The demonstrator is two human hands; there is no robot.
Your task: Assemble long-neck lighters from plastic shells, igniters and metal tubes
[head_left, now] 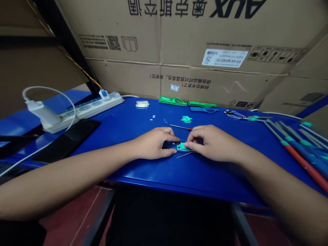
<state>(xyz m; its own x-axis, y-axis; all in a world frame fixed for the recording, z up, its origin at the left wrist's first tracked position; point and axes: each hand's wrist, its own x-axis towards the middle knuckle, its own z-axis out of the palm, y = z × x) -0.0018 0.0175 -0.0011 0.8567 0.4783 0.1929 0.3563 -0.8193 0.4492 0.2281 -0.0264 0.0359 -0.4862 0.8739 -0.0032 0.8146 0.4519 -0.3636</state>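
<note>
Left hand (152, 143) and right hand (212, 143) pinch teal part (183, 146) at centre of blue bench (143, 171). Small red-handled screwdriver (180, 127) just beyond. Power strip (87, 110) back left; screwdriver row (302, 153) right.

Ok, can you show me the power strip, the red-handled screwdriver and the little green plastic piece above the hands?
power strip (89, 108): head view, on its white top.
red-handled screwdriver (306, 167): head view, on the red handle.
little green plastic piece (186, 119): head view, on its middle.

Small plastic part (182, 146), blue and teal, lying flat
</note>
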